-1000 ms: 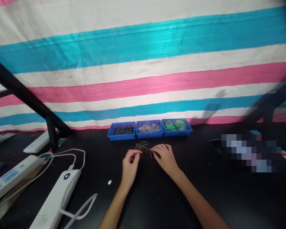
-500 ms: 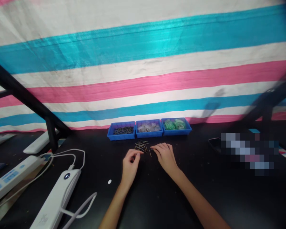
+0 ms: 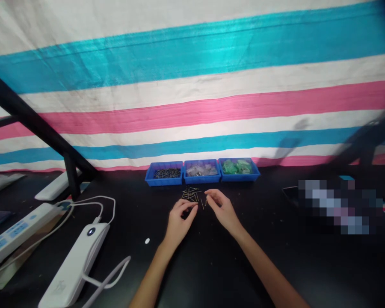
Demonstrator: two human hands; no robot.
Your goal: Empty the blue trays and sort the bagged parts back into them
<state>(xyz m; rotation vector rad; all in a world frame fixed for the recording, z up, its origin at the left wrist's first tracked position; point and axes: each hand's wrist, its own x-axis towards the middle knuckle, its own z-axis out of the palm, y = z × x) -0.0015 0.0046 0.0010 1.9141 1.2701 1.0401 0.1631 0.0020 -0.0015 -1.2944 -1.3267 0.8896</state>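
Landmark taken: the middle blue bin [image 3: 202,180], stood on a black tabletop [image 3: 195,273]. Just in front of it, slightly to its left, a small pile of thin metal pieces [image 3: 190,194] is seen. The pieces are straight, slender, nail- or screw-like; yellowish brass tones are mixed with darker ones. They are crossed over one another at many angles; heads and threads are too small to be made out. One loose piece [image 3: 202,204], a narrow brownish line, is found in front of the bin, just right of the pile.

Left hand [image 3: 179,217]: placed in front of the bin and to its left, at the pile's near edge. Its fingers are curled, tips nearly meeting; whether anything is pinched there cannot be told.

Right hand [image 3: 223,208]: placed in front of the bin and to its right, near the loose piece. Its fingers are bent and narrowly spaced; a yellowish sliver [image 3: 206,202] is glimpsed at the tips, but whether it is gripped cannot be told.
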